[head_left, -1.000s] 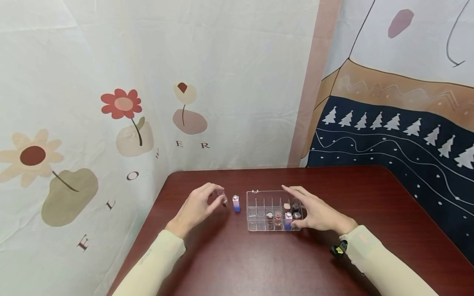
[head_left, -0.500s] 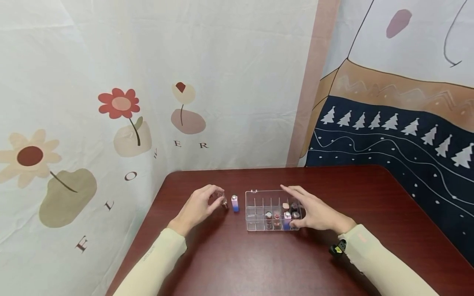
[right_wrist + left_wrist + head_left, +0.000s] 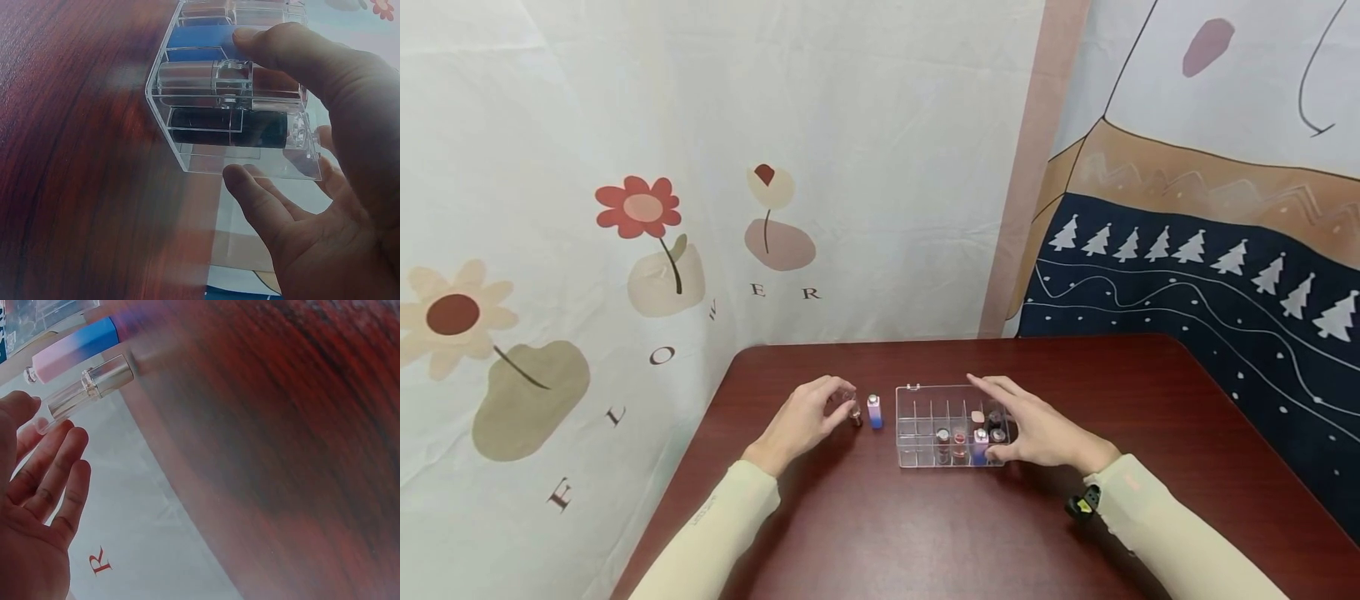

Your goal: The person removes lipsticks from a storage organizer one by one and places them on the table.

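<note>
My left hand (image 3: 801, 421) pinches the capped upper end of a clear lipstick tube (image 3: 112, 375) with a shiny metallic base. The tube stands nearly upright, its base close over the table. Just right of it is a pink-to-blue lipstick tube (image 3: 876, 412), standing upright. My right hand (image 3: 1048, 425) holds the right end of a clear divided organizer (image 3: 910, 454), thumb at the front and fingers toward the side and back. Several tubes fill its right part, among them another pink-and-blue tube (image 3: 981, 447) and a dark tube (image 3: 219, 127). Its left compartments hold nothing.
The dark red wooden table (image 3: 917, 533) runs back to a pale curtain (image 3: 880, 167) printed with flowers and letters. A navy cloth with white trees (image 3: 1191, 247) hangs at the right. A dark band (image 3: 1082, 503) sits at the right wrist.
The left hand and its clear lipstick tube have shifted very slightly lower, and the tube stands a little straighter. The right hand stays on the organizer. The head view has shifted slightly.
</note>
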Available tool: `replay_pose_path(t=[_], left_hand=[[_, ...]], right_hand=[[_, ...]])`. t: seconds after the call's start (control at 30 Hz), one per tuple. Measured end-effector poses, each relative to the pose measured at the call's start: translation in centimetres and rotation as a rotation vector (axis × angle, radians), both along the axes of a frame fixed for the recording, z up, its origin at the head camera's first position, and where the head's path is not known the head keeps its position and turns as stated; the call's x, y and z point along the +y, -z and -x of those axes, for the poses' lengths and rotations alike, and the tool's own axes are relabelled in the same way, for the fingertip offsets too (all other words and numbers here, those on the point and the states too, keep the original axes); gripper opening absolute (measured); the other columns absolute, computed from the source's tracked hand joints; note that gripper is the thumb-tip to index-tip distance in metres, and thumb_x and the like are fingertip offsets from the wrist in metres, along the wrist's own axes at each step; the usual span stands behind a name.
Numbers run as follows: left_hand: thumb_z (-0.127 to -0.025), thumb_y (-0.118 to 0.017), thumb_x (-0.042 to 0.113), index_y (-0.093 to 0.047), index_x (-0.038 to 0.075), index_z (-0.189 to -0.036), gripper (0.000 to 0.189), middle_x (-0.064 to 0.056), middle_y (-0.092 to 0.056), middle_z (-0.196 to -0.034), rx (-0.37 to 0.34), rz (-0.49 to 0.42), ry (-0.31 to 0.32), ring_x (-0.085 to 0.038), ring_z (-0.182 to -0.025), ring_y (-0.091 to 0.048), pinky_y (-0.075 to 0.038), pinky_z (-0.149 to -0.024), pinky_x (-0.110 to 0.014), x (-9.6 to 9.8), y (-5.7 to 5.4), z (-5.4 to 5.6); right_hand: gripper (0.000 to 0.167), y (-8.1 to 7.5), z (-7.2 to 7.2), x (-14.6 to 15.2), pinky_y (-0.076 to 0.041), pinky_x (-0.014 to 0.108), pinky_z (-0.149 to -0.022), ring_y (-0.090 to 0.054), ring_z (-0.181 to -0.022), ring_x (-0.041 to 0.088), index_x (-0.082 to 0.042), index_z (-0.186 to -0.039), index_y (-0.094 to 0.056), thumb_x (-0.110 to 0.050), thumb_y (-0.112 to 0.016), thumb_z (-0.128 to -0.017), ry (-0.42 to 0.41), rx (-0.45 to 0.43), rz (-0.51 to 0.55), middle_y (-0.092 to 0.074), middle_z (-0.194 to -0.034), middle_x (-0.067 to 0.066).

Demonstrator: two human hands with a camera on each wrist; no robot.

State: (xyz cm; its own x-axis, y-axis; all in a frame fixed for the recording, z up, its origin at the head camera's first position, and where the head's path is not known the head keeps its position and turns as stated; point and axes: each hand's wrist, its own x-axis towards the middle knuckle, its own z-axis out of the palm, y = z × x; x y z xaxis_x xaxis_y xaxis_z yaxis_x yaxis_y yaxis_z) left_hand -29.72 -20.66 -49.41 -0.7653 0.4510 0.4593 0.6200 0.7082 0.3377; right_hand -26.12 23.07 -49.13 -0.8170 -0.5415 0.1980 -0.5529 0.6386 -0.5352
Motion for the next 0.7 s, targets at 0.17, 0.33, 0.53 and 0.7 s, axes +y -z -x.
replay_pose_path(t=[0.17,0.33,0.53,0.7], left_hand=[[-0.103,-0.090,0.013,-0.082,0.014,-0.122,0.020,0.003,-0.081,-0.108,-0.017,0.017,-0.012,-0.010,-0.093,-0.079,-0.068,-0.083,-0.030,0.01,0.18,0.00],[-0.104,-0.090,0.014,-0.082,0.015,-0.123,0.021,0.003,-0.081,-0.110,-0.032,0.026,-0.022,-0.012,-0.094,-0.079,-0.068,-0.085,-0.031,0.12,0.09,-0.05],[-0.103,-0.090,0.016,-0.082,0.016,-0.124,0.023,0.004,-0.080,-0.110,-0.005,0.041,-0.032,-0.015,-0.094,-0.079,-0.067,-0.083,-0.033,0.10,0.05,-0.16],[-0.105,-0.089,0.021,-0.082,0.019,-0.125,0.021,0.005,-0.079,-0.111,0.011,0.066,-0.062,-0.012,-0.094,-0.076,-0.065,-0.082,-0.032,0.04,-0.15,-0.28]], right_hand=[[0.119,-0.07,0.04,0.01,-0.060,0.067,-0.120,-0.066,-0.147,0.035,-0.026,-0.184,-0.036,-0.025,-0.105,-0.087,-0.006,-0.002,0.000,-0.051,-0.177,0.009],[0.119,-0.03,0.04,-0.01,-0.060,0.067,-0.120,-0.066,-0.146,0.035,-0.027,-0.184,-0.036,-0.025,-0.105,-0.087,-0.005,0.003,-0.001,-0.051,-0.176,0.009],[0.120,-0.01,0.00,-0.02,-0.060,0.067,-0.121,-0.065,-0.147,0.035,-0.027,-0.184,-0.035,-0.024,-0.105,-0.087,-0.001,-0.009,0.000,-0.050,-0.177,0.009],[0.122,0.13,0.10,-0.08,-0.060,0.064,-0.122,-0.064,-0.147,0.032,-0.029,-0.185,-0.033,-0.022,-0.105,-0.086,0.006,-0.021,-0.006,-0.049,-0.178,0.008]])
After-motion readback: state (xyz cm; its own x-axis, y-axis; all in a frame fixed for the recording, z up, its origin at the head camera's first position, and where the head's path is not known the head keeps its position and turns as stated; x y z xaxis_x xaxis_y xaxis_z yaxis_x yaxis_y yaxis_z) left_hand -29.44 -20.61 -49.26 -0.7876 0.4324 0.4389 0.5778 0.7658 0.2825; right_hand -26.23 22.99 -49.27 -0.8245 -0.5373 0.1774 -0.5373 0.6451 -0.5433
